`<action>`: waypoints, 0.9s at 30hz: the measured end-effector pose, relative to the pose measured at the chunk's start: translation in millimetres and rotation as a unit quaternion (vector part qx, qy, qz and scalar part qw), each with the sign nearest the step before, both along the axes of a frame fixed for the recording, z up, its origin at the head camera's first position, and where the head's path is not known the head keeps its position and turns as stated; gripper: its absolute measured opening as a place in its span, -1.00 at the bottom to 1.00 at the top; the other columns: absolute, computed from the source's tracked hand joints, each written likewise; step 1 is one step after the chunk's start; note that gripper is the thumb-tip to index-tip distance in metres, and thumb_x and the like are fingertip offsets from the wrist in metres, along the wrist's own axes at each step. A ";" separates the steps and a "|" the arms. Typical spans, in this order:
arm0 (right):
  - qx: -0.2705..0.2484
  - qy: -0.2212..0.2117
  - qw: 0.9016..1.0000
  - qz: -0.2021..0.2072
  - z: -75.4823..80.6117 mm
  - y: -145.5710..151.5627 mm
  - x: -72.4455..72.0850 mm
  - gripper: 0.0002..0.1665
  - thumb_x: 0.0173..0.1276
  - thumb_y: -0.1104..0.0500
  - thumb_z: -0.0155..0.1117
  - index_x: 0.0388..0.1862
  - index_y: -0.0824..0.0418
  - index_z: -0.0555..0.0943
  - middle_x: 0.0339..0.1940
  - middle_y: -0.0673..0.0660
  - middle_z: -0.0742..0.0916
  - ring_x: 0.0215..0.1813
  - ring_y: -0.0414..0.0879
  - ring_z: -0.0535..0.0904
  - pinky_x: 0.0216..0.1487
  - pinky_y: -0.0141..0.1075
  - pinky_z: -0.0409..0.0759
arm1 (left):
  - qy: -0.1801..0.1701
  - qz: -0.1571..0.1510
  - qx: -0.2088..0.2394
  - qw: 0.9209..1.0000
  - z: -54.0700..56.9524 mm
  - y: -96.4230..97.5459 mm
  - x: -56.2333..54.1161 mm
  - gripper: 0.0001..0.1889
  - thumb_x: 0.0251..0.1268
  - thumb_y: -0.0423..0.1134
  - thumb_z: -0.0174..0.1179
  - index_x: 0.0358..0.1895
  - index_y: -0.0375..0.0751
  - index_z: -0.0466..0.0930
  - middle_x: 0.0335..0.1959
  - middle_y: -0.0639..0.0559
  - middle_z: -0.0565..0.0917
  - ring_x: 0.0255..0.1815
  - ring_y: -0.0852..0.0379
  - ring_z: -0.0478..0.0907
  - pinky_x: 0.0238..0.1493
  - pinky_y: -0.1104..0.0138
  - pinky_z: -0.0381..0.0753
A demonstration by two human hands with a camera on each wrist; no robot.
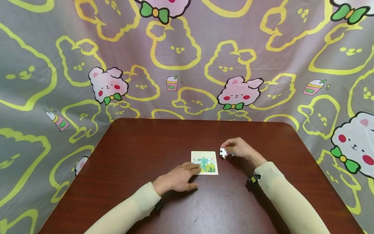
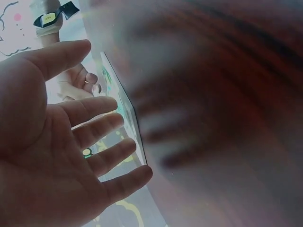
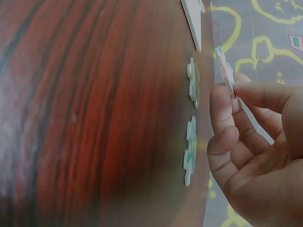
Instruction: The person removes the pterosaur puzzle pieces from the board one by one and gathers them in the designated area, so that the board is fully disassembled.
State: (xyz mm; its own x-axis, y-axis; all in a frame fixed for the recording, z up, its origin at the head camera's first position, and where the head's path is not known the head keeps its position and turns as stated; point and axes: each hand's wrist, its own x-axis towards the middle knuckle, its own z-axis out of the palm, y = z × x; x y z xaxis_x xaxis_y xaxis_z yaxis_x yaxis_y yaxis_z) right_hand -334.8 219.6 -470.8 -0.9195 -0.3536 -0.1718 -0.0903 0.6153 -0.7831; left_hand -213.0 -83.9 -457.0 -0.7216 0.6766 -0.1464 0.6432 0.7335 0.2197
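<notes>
A square puzzle board [image 1: 205,153] with a pale frame and a green dinosaur-like picture lies on the table. My left hand [image 1: 181,177] lies at its left side, straight fingers reaching over the board's edge; in the left wrist view those fingers [image 2: 102,163] are spread beside the board [image 2: 124,101]. To the right of the board, my right hand [image 1: 238,148] pinches a jigsaw piece [image 1: 223,152] between thumb and fingertips. The right wrist view shows this thin piece [image 3: 225,71] edge-on, raised off the table.
Loose jigsaw pieces lie on the dark wooden table [image 1: 146,143] beneath the right hand, one nearer the board [image 3: 193,82] and another further along [image 3: 190,151]. A patterned curtain [image 1: 187,74] hangs behind the table and along its sides.
</notes>
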 end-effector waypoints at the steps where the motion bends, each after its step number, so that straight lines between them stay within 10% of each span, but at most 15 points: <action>1: 0.000 0.001 1.000 0.000 0.1 1.9 0.0 -0.82 0.42 0.26 0.22 -0.10 0.15 0.74 -0.42 0.10 0.73 -0.49 -0.08 0.50 -0.55 -0.32 0.43 | 0.000 0.001 0.001 1.000 -0.1 -0.5 0.3 -0.33 0.38 0.10 0.19 0.47 -0.11 0.36 0.53 -0.03 0.35 0.54 -0.05 0.25 0.49 0.12 0.35; 27: -0.005 0.000 1.000 -0.010 4.3 47.6 -1.9 -0.78 0.46 0.29 0.17 -0.03 0.22 0.71 -0.22 0.18 0.73 -0.28 0.04 0.62 -0.40 -0.26 0.53 | -0.040 0.020 0.001 0.999 -2.1 -4.5 2.9 -0.32 0.41 0.11 0.16 0.50 -0.07 0.31 0.57 0.05 0.27 0.59 -0.06 0.17 0.49 0.03 0.33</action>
